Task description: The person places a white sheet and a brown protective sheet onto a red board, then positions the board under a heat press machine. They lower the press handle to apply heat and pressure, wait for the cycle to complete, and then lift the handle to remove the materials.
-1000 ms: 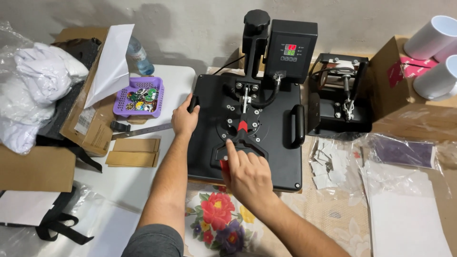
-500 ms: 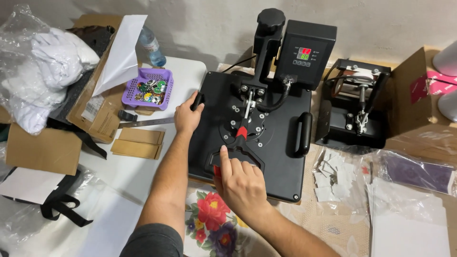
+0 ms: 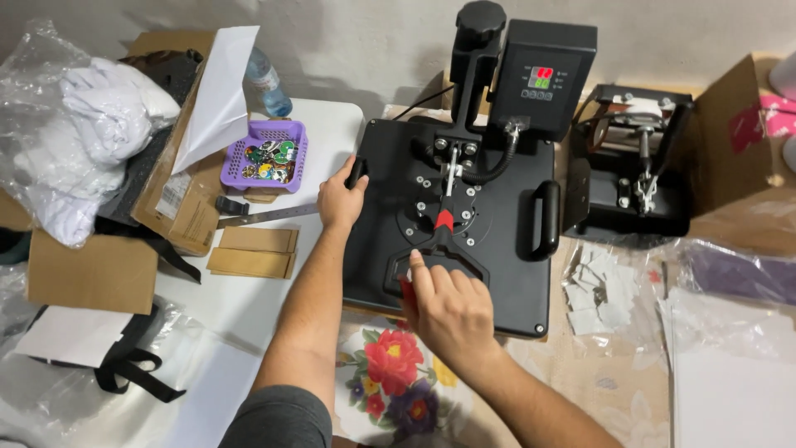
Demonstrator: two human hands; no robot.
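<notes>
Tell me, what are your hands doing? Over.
Left hand grips heat press side handle. Right hand on front lever. Press closed. Nothing in the way.

Even, fairly bright indoor light from above, no hard glare. Soft shadows fall on the wall behind the heat press (image 3: pixel 464 224) and under the folded white sheet (image 3: pixel 217 91). Clear plastic bags (image 3: pixel 50 91) catch mild sheen. Focus sharp centre; slight wide-angle stretch and softness toward the edges. Black platen loses detail.
</notes>
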